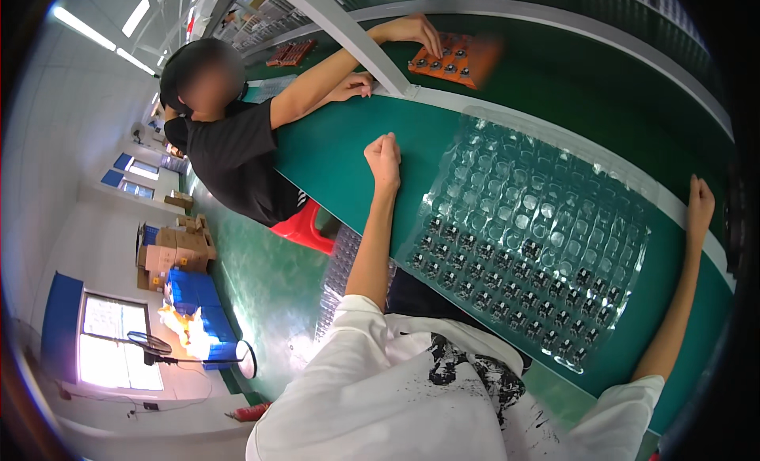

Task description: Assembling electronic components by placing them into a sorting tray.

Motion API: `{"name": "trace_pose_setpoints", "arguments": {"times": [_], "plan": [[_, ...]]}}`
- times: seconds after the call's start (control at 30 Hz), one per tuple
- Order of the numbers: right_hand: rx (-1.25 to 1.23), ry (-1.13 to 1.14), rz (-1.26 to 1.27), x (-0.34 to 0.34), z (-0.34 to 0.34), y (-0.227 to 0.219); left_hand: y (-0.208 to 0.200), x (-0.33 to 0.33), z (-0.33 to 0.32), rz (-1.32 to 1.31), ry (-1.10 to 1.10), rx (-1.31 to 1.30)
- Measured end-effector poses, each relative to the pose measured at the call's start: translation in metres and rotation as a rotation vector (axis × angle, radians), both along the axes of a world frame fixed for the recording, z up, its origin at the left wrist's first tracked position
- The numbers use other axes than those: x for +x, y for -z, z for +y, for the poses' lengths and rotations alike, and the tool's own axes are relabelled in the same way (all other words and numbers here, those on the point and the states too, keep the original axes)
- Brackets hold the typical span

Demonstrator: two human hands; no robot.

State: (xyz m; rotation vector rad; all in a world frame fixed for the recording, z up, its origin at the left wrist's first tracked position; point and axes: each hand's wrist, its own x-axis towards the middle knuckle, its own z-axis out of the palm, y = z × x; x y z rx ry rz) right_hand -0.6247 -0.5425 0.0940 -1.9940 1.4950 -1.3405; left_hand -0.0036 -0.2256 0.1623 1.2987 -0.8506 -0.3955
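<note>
My left hand (384, 161) rests on the green table (336, 164), closed in a fist with nothing visible in it. To its right lies a large clear plastic blister tray (546, 180). Small black and silver parts (507, 283) fill several rows of pockets on the side closest to me. Farther pockets hold no parts, apart from a single one set ahead of the rows. My right hand (700, 203) is beyond the tray's right end, by the pale rail at the table's far edge. Its fingers are curled shut, and no object shows in them.
At the left a co-worker sits on a red stool (305, 227), one hand (416, 33) at an orange fixture (451, 61) of small parts on the dark green belt (554, 73). A grey post (348, 33) rises from the rail (443, 97). Another orange fixture (291, 53) lies farther left.
</note>
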Motion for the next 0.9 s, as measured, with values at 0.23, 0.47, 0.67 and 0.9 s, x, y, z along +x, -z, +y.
{"name": "trace_pose_setpoints", "arguments": {"times": [0.23,0.47,0.67,0.9], "plan": [[-0.016,0.014,0.084,-0.01,-0.004,0.003,-0.018,-0.046,-0.019,-0.281,-0.185,-0.06],[-0.016,-0.015,0.128,-0.018,-0.004,0.007,-0.003,-0.021,-0.008,-0.078,-0.114,0.075],[-0.03,-0.049,0.074,-0.011,-0.002,0.003,0.001,-0.014,-0.007,-0.398,-0.161,0.042],[-0.044,-0.028,0.082,-0.006,0.003,-0.004,-0.017,-0.042,-0.016,-0.097,-0.178,0.032]]}}
